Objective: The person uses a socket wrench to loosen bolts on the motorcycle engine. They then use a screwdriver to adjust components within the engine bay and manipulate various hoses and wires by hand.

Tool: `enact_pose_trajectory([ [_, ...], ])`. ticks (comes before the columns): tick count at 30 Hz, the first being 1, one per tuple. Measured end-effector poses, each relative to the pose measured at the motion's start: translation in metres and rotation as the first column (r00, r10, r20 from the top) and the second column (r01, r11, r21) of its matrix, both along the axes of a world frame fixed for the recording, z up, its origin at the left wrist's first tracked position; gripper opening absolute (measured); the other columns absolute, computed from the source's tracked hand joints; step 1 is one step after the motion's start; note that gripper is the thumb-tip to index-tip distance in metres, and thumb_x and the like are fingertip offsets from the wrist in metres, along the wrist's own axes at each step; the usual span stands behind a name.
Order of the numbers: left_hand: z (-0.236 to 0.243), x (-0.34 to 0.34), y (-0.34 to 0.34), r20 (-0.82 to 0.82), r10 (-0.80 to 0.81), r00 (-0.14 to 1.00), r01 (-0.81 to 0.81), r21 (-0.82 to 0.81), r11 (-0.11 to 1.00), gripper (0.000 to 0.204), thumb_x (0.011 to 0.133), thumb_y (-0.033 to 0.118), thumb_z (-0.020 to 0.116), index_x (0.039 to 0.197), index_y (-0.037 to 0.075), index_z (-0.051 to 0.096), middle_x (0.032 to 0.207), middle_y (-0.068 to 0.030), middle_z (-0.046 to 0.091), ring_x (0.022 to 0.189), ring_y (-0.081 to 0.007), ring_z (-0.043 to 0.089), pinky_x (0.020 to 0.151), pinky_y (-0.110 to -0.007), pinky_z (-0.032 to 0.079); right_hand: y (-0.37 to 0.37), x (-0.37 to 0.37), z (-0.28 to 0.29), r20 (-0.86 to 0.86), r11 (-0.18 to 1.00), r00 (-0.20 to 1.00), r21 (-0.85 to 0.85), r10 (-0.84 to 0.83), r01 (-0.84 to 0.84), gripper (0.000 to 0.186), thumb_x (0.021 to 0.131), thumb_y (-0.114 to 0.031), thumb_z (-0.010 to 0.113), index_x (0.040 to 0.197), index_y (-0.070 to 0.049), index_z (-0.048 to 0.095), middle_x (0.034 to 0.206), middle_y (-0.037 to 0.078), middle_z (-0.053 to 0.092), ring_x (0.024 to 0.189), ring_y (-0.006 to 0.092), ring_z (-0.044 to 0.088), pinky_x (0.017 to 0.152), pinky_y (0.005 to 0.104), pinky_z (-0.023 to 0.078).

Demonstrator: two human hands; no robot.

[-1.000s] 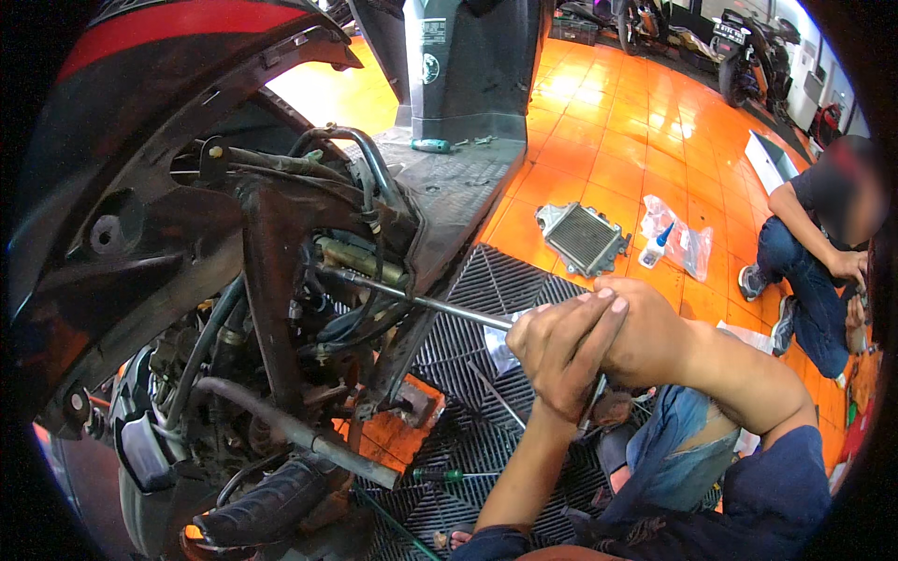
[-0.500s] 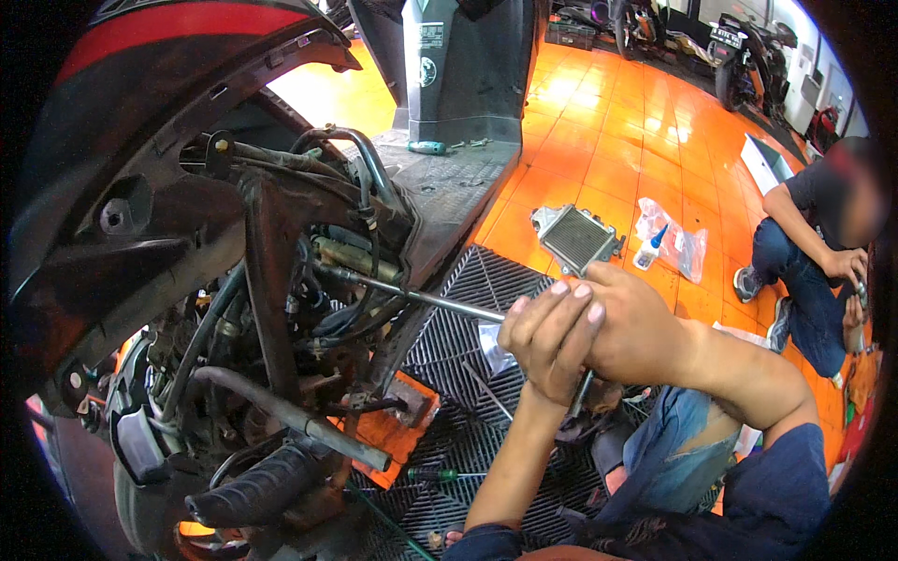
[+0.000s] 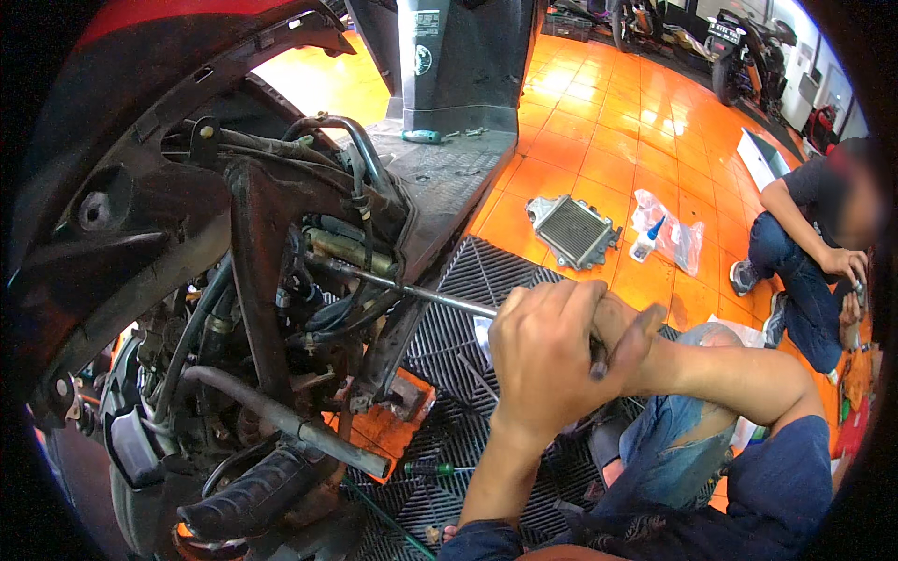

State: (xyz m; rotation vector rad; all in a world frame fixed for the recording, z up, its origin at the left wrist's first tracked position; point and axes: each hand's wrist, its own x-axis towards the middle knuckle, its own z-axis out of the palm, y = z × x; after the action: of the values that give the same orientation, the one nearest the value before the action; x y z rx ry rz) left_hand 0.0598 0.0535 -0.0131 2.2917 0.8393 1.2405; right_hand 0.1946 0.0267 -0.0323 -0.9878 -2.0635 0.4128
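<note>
Left hand (image 3: 543, 346) is gripping the near end of a long metal tool (image 3: 449, 299), with its thumb sticking out. Right hand (image 3: 615, 316) is sitting just behind it, mostly hiding, so we cannot tell if it is holding on. The tool is poking in among the black hoses (image 3: 339, 323) of a scooter (image 3: 254, 280). A radiator (image 3: 572, 230) is lying on the orange floor (image 3: 561, 140).

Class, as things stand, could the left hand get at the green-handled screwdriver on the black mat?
Probably yes: the green-handled screwdriver lies largely uncovered on the black mat. However, the left hand is on the metal rod and would first need freeing.
</note>
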Motion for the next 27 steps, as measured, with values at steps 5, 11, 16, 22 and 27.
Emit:
enact_pose_trajectory([
  [5, 0.032, 0.008, 0.004, -0.246, 0.043, 0.968, -0.084, -0.16, 0.983, 0.055, 0.08, 0.052, 0.061, 0.07, -0.002, 0.068, 0.05, -0.0224, 0.056, 0.051, -0.0388, 0.06, 0.051, -0.046, 0.047, -0.017, -0.01, 0.003, -0.456, 0.743, 0.847, -0.659, -0.272, -0.116, 0.013, 0.077, -0.01, 0.066, 0.085, -0.003, 0.058, 0.081, 0.008, 0.061, 0.078, 0.0195, 0.059, 0.069, 0.0344, 0.049],
  [11, 0.008, 0.004, 0.002, 0.003, 0.087, 0.996, -0.087, -0.068, 0.994, 0.042, 0.081, 0.04, 0.065, 0.078, -0.001, 0.067, 0.067, -0.0185, 0.064, 0.062, -0.0353, 0.063, 0.059, -0.043, 0.048, -0.004, -0.004, 0.006, -0.18, 0.903, 0.982, -0.428, -0.053, -0.03, 0.018, 0.074, -0.011, 0.067, 0.087, -0.002, 0.058, 0.085, 0.01, 0.061, 0.08, 0.0217, 0.059, 0.069, 0.0355, 0.049],
  [16, -0.006, 0.011, -0.003, 0.18, -0.002, 0.984, -0.021, 0.121, 0.992, 0.038, 0.078, 0.036, 0.067, 0.091, 0.001, 0.066, 0.081, -0.0128, 0.064, 0.073, -0.0306, 0.06, 0.069, -0.038, 0.043, 0.001, 0.011, 0.008, 0.046, 0.999, 0.999, -0.049, 0.021, -0.019, 0.024, 0.069, -0.014, 0.068, 0.088, -0.003, 0.059, 0.086, 0.014, 0.062, 0.081, 0.0311, 0.06, 0.071, 0.0406, 0.049],
  [22, -0.025, 0.016, 0.005, 0.354, 0.002, 0.935, -0.099, 0.258, 0.961, 0.046, 0.081, 0.043, 0.062, 0.095, 0.0, 0.068, 0.088, -0.0109, 0.067, 0.081, -0.0274, 0.064, 0.073, -0.037, 0.044, 0.013, 0.018, 0.013, 0.321, 0.999, 0.947, 0.038, 0.025, -0.039, 0.025, 0.064, -0.02, 0.069, 0.083, -0.005, 0.06, 0.08, 0.013, 0.06, 0.078, 0.0334, 0.059, 0.069, 0.0418, 0.049],
  [27, -0.041, 0.015, 0.011, 0.408, -0.062, 0.911, -0.107, 0.378, 0.92, 0.056, 0.082, 0.054, 0.058, 0.101, 0.002, 0.067, 0.099, -0.0105, 0.067, 0.09, -0.0254, 0.064, 0.077, -0.037, 0.044, 0.015, 0.019, 0.012, 0.537, 0.962, 0.837, 0.267, -0.103, -0.053, 0.023, 0.062, -0.023, 0.068, 0.077, -0.007, 0.061, 0.075, 0.011, 0.06, 0.073, 0.0318, 0.06, 0.06, 0.0413, 0.048],
])
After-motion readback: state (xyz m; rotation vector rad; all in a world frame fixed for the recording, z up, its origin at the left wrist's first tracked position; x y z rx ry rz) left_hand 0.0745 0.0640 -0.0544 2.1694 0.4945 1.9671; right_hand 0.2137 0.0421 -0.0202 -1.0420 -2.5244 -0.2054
